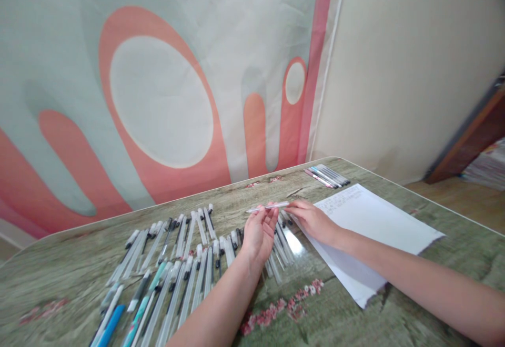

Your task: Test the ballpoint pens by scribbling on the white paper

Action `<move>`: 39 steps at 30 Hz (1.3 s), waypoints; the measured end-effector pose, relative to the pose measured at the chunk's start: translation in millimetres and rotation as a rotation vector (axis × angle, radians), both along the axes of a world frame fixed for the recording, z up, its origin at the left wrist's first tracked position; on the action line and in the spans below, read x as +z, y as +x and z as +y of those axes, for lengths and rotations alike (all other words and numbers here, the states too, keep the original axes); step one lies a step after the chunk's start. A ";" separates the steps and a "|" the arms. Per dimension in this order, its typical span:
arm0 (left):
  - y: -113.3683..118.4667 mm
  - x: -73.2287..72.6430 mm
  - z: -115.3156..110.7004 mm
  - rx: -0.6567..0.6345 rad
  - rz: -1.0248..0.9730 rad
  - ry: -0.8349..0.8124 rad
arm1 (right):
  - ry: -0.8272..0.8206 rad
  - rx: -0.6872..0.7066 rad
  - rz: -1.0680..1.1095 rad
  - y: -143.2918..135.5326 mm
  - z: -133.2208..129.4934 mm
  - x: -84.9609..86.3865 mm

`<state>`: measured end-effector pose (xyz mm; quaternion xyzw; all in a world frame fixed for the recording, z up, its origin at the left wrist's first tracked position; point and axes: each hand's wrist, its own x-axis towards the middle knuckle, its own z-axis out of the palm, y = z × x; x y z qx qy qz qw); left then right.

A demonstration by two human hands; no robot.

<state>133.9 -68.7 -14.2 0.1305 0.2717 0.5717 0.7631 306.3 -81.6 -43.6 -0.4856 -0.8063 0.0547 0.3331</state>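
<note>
My left hand [258, 234] is closed on a slim, pale clear pen [272, 206], its pointed end sticking out to the left. At the pen's right end, the closed fingers of my right hand [311, 221] pinch it too, just over the edge of a white sheet of paper [379, 231]. Small handwriting fills part of the sheet's upper left. Beneath and around my left hand lie many clear pen barrels with black and white ends [201, 273]. Some of them are hidden by my left hand and forearm.
A neat row of pens [326, 176] lies at the table's back right. Another row of pens [138, 247] is at the left, and a blue pen [111, 326] near the front. Behind the table [300, 315] hangs a printed cloth [244, 31] beside a plain wall [402, 63].
</note>
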 end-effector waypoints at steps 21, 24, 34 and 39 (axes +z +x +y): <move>1.1 0.2 -1.3 -0.019 0.013 0.000 | 0.076 -0.015 -0.132 -0.4 -9.3 6.3; 1.3 -0.1 -0.9 -0.017 0.018 0.005 | 0.074 -0.094 -0.108 0.8 -7.7 4.7; 1.5 -2.4 -0.3 -0.016 0.027 0.007 | -0.043 -0.093 -0.081 2.1 -5.7 0.9; 2.4 -3.0 -0.1 -0.023 0.034 0.008 | -0.047 -0.072 -0.093 1.6 -4.8 -0.4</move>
